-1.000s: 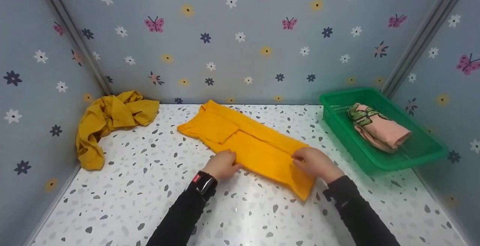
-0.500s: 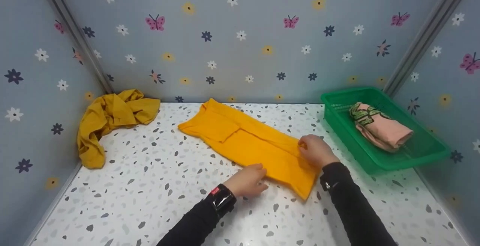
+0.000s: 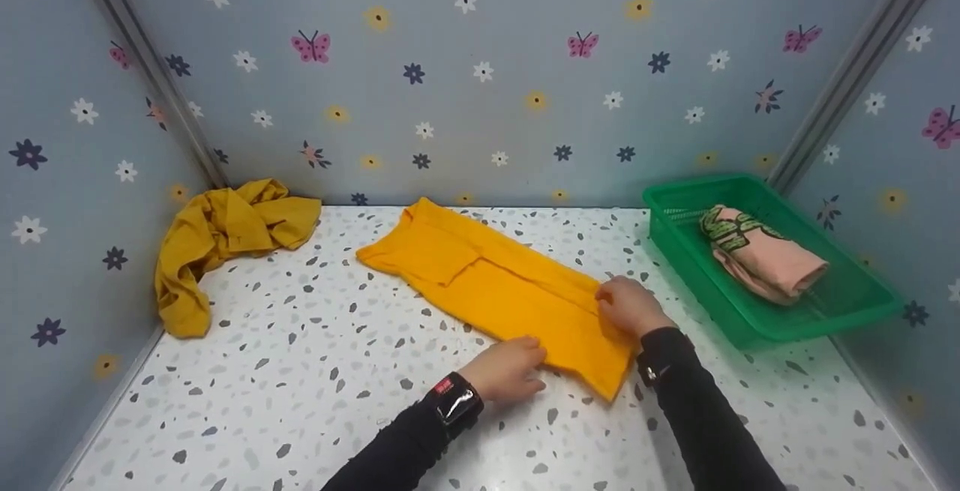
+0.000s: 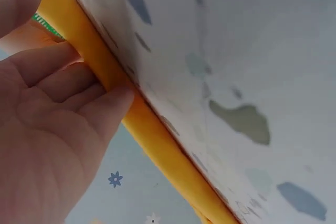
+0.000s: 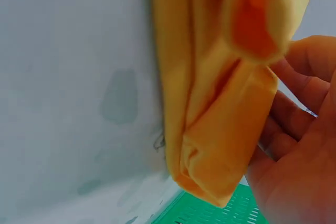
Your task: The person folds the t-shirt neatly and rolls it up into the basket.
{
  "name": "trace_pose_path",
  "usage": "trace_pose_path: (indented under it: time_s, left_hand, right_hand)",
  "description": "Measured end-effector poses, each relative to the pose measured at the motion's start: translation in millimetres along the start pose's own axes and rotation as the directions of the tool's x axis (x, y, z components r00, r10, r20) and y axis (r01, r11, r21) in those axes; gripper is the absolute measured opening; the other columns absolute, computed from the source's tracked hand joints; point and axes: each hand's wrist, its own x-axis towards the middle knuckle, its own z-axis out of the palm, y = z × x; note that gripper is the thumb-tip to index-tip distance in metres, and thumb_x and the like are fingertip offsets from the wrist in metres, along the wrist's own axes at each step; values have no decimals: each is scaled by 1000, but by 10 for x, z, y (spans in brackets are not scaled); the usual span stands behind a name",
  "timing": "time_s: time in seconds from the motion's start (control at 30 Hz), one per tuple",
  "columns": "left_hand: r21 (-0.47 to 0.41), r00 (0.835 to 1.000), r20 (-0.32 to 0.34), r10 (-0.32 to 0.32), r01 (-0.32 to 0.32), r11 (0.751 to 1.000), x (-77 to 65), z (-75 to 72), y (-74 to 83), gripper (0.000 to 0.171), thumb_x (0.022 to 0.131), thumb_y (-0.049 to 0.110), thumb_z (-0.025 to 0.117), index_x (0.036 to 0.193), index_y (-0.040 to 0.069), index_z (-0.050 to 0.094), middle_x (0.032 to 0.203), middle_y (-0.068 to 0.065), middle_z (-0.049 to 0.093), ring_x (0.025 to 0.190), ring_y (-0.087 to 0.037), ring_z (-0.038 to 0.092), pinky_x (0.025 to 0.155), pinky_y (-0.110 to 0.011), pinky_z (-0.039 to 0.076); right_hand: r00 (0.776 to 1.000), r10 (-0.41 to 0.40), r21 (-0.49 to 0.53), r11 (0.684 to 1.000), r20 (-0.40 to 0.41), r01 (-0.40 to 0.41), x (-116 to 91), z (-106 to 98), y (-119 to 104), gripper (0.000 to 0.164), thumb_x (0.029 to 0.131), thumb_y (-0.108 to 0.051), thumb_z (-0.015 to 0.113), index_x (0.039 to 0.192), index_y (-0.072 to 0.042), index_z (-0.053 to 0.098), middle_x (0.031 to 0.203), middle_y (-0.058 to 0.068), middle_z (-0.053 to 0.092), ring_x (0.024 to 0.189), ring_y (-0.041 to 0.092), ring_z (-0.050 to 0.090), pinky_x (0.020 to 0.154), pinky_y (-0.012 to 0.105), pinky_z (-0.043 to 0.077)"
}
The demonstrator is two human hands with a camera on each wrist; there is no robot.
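A bright yellow shirt [image 3: 502,288] lies folded into a long strip, slanting across the middle of the table. One sleeve lies folded over it near its far left end. My left hand [image 3: 508,371] is at the shirt's near long edge; in the left wrist view its extended fingers [image 4: 100,106] touch that edge and the thumb stands apart. At the right end, my right hand [image 3: 631,305] holds the far edge with curled fingers. Loose folds of the shirt [image 5: 220,145] show beside the right hand's fingers in the right wrist view, where the thumb is hidden.
At the back right stands a green basket [image 3: 697,281] with a rolled pink garment [image 3: 765,255] in it. A crumpled mustard garment [image 3: 225,240] lies in the left corner. Flower-patterned walls [image 3: 480,101] close off the back and sides of the speckled white table [image 3: 277,401].
My left hand has slid right along the shirt's near edge and its fingers have straightened. My right hand has shifted slightly right and up along the far edge. The shirt has hardly moved.
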Motion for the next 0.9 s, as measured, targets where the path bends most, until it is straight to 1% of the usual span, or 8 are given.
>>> trace_pose_path:
  time_s: [0.1,0.2,0.33,0.4,0.5,0.67,0.8,0.9]
  left_hand:
    - [19,999,1,-39,39,999,2,6,13,33,84,38,61,99,8,60,99,-3,58,94,-18,55,84,-30,45]
    - [40,996,14,-84,84,996,-2,2,18,43,86,45,56,103,6,60,105,-6,58,99,-20,55,87,-32,44]
    - [64,992,4,-125,124,990,-21,-22,-27,50,88,52,49,102,5,60,103,-7,57,95,-20,54,84,-34,45]
    - [72,991,-13,-135,136,988,-31,-31,-68,50,88,54,47,96,6,59,97,-5,55,88,-19,53,78,-33,47]
    - [80,987,-35,-156,159,984,-46,-25,-127,52,88,56,45,92,6,58,98,-6,55,89,-20,54,79,-34,47]
    - [88,977,-49,-207,211,974,-45,-13,-190,53,89,53,47,99,2,59,109,-12,57,102,-24,53,89,-36,43]
    - [93,968,-15,-252,252,963,-39,-50,-213,60,90,53,44,111,-2,57,120,-17,53,116,-28,47,98,-38,36]
    - [89,963,-2,-269,268,959,-41,-64,-262,65,91,54,41,119,-4,54,127,-20,49,122,-31,41,102,-40,30]
  right_hand:
    - [1000,3,11,1000,-1,-3,-3,-12,9,23,90,-17,53,108,-7,64,103,9,56,97,27,51,93,46,38]
    - [999,-38,-37,999,-14,38,-9,-11,25,23,90,-14,52,107,-5,65,100,9,58,94,27,52,91,45,40]
    - [995,-91,-90,992,-43,87,-38,-14,38,23,88,-11,52,105,-5,67,96,9,60,90,26,54,87,44,43]
    - [996,-78,-69,995,-42,75,-67,-13,39,23,89,-11,52,104,-6,68,95,8,60,88,26,54,87,44,43]
    - [996,-75,-45,996,-45,73,-122,-6,36,22,89,-12,51,103,-8,69,94,6,60,87,25,54,86,43,43]
    - [986,-146,-70,988,-76,141,-213,41,29,19,89,-12,54,97,-10,71,88,3,59,82,22,53,83,41,44]
    - [975,-205,-122,973,-90,194,-285,93,1,17,87,-15,56,94,-10,71,83,1,55,77,20,50,79,37,45]
    - [972,-218,-159,966,-85,203,-327,126,-23,17,87,-16,57,94,-11,71,81,-1,53,74,19,49,77,35,45]
